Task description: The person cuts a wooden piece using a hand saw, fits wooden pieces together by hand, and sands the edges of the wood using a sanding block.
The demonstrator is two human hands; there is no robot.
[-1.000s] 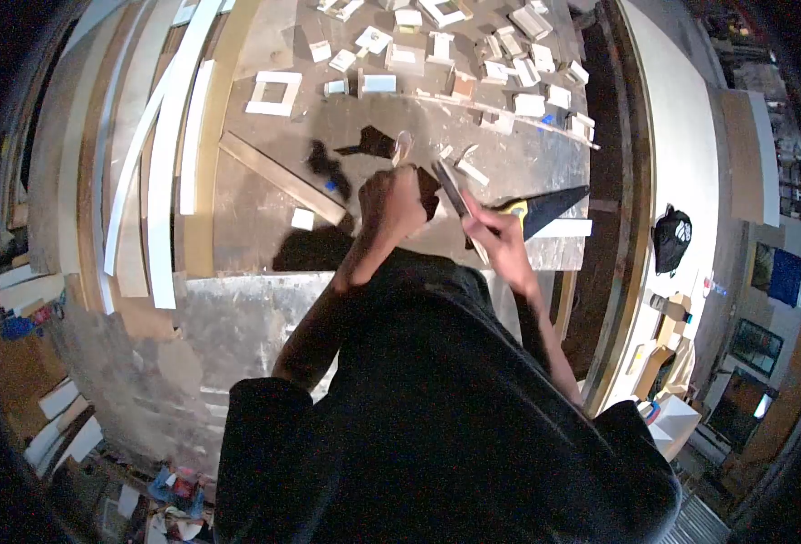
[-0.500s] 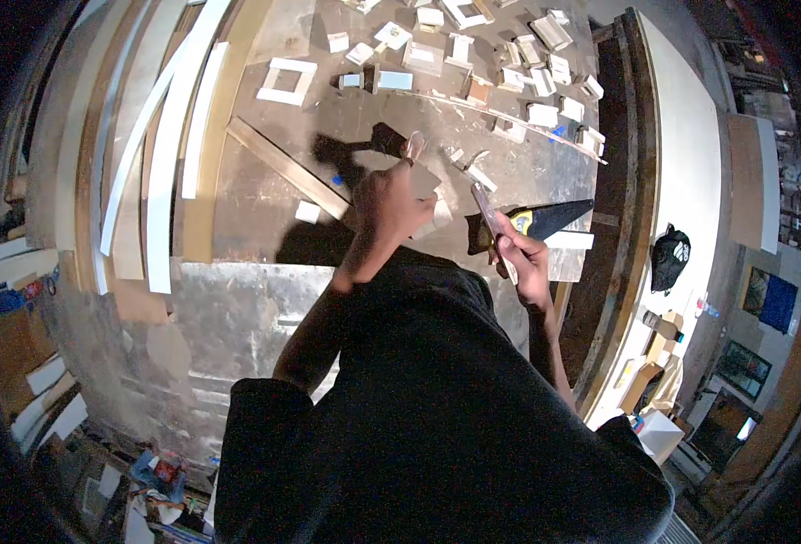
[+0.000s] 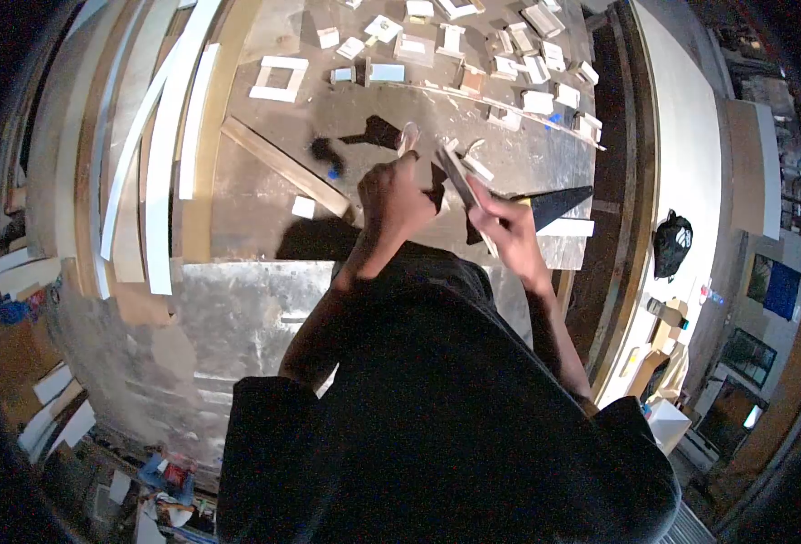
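My left hand (image 3: 396,204) is closed above the workbench (image 3: 346,113), with a pale, rounded tip (image 3: 408,138) rising from its fingers; I cannot make out what that is. My right hand (image 3: 509,231) grips a narrow flat wooden strip (image 3: 457,177), held at a slant, its upper end pointing toward the left hand. The two hands are apart. Behind the right hand lies a hand saw (image 3: 559,205) with a dark blade; its handle is mostly hidden. Small wood pieces (image 3: 478,161) lie just beyond the strip.
Several small wooden block assemblies (image 3: 414,50) and a square wooden frame (image 3: 279,79) sit farther back. Long boards (image 3: 160,208) are stacked at left. A loose batten (image 3: 282,163) lies diagonally near my left hand. On the right-hand pale surface (image 3: 681,118) rests a black cap (image 3: 672,245).
My right hand has moved up and left with the wooden strip, bringing it nearer the left hand and covering the saw's handle. My left hand has barely shifted.
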